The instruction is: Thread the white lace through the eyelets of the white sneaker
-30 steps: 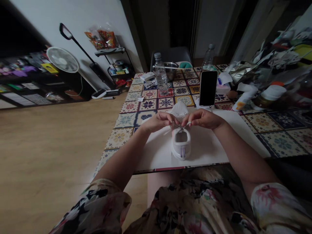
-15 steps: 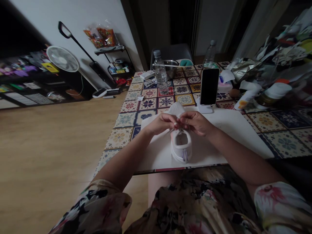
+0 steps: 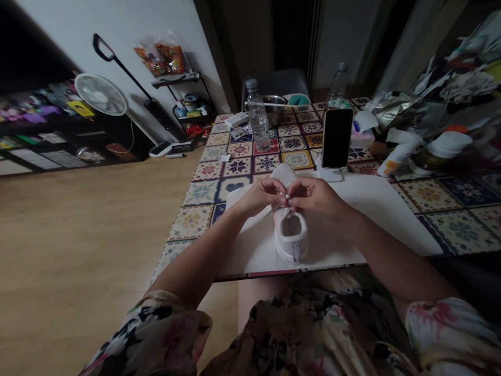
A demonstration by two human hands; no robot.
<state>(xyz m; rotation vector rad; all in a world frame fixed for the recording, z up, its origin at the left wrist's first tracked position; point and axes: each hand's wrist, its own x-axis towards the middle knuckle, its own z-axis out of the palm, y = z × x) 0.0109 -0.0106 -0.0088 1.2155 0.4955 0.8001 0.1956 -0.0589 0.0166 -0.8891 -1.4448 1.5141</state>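
Note:
A white sneaker (image 3: 291, 245) rests on a white mat (image 3: 250, 250), its heel toward me and its toe pointing away. Above the tongue, my left hand (image 3: 264, 197) pinches white shoelace (image 3: 287, 197) between thumb and fingers. From the other side my right hand (image 3: 313, 195) pinches the lace as well, the fingertips of both hands almost meeting. The hands cover the middle of the shoe; the opening and heel with a pale purple tab stay visible.
Beyond the shoe a phone (image 3: 337, 138) stands upright on a white stand. A clear bottle (image 3: 258, 117) and a metal bowl (image 3: 275, 110) are farther back on the patterned tablecloth (image 3: 201, 192). A white-capped jar (image 3: 446, 149) and piled clutter crowd the right side.
My fingers have shifted slightly on the lace, and more white lace now shows between the fingertips. The sneaker stays in place.

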